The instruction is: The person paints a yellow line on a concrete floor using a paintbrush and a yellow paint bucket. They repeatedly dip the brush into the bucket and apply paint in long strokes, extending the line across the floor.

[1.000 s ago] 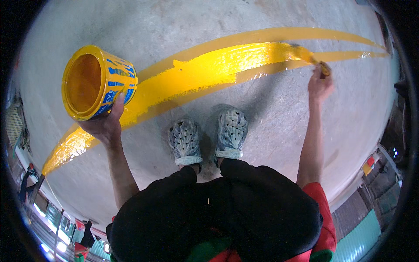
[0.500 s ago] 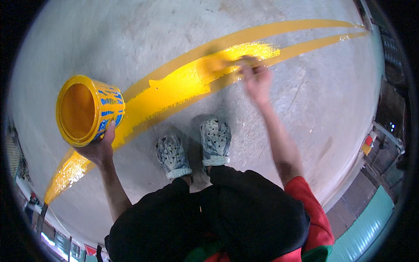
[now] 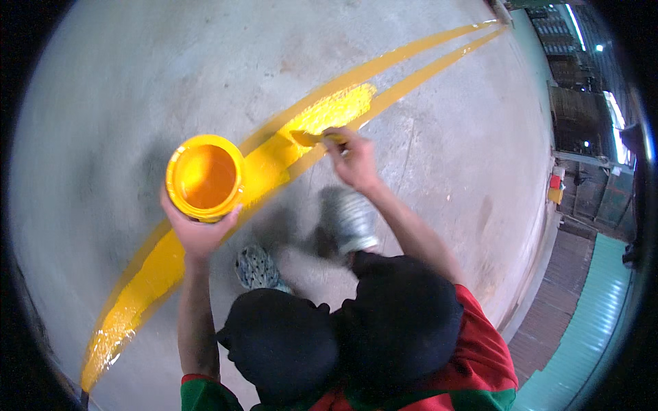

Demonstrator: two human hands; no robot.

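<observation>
My left hand (image 3: 195,233) grips a yellow paint can (image 3: 205,140) from below and behind, fingers wrapped round its side. Its open mouth faces up, and orange-yellow paint shows inside. In my right hand (image 3: 355,161) is a paintbrush (image 3: 306,138), pinched near its handle. The brush's yellow-coated bristles touch, or hover just over, a wet yellow stripe (image 3: 346,108) on the concrete floor (image 3: 137,82); which one I cannot tell. Two darker yellow border lines, an upper line (image 3: 411,53) and a lower line (image 3: 432,70), run on toward the far right with grey floor between them.
My patterned clogs stand just below the stripe, the left clog (image 3: 256,267) and a blurred right clog (image 3: 353,219). Along the right side lie a teal corrugated sheet (image 3: 586,308), brown panels (image 3: 548,291) and a small red-and-yellow object (image 3: 555,190).
The can has moved right and turned from tilted sideways to mouth up. My right hand and brush sit lower and further left in the picture. The view has turned, and my right foot has shifted.
</observation>
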